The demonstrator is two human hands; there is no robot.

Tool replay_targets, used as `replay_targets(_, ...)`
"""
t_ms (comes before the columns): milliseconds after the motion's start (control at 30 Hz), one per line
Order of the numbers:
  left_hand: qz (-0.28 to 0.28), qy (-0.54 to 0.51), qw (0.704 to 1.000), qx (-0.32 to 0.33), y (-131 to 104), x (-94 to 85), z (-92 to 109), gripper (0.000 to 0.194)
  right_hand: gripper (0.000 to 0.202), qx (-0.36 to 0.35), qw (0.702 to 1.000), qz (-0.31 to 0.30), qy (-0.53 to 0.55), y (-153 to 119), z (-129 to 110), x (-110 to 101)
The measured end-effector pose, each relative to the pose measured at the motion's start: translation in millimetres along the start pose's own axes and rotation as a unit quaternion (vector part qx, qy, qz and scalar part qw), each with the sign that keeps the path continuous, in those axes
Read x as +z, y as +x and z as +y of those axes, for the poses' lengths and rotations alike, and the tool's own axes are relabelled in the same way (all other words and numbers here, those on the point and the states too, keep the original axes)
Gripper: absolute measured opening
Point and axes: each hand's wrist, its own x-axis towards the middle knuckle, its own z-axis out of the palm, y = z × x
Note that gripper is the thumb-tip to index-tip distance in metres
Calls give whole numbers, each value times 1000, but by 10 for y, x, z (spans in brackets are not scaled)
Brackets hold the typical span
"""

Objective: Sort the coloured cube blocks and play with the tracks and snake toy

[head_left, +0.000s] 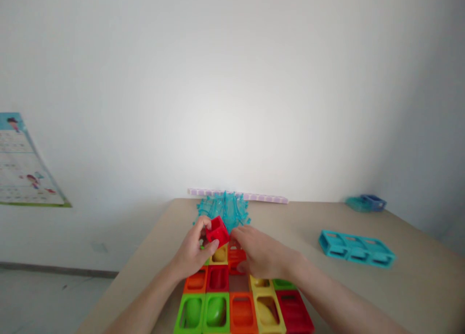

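Note:
My left hand (194, 246) pinches a hollow red cube block (217, 231), tilted and held above the far rows of blocks. Close beside it, my right hand (259, 251) has its fingers and thumb closed around an orange block (235, 257) at the far part of the grid. Below both hands lie rows of open-sided blocks: a green one (217, 310), an orange one (242, 313), a yellow one (268, 314) and a red one (295, 312). A gap shows in the second row, just nearer than the orange block. My right hand hides some blocks.
Clear turquoise plastic pieces (223, 208) stand behind the blocks, before a patterned purple strip (265, 198) along the wall. To the right lies a joined turquoise block row (358, 248). A dark blue block (374, 202) sits at the table's (290, 222) far right corner. A poster (27, 164) hangs left.

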Motion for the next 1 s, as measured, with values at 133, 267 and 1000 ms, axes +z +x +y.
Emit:
replay_targets(133, 34, 5, 999, 2, 6, 2, -24, 13, 11, -80, 993, 5, -87, -43, -135, 15)
replay_targets(267, 41, 13, 999, -1, 10, 0, -26, 13, 14, -176, 978, -13, -112, -31, -146, 133)
replay_targets(1000, -29, 86, 996, 26, 19, 6, 50, 13, 17, -303, 941, 19, -147, 83, 16, 356)
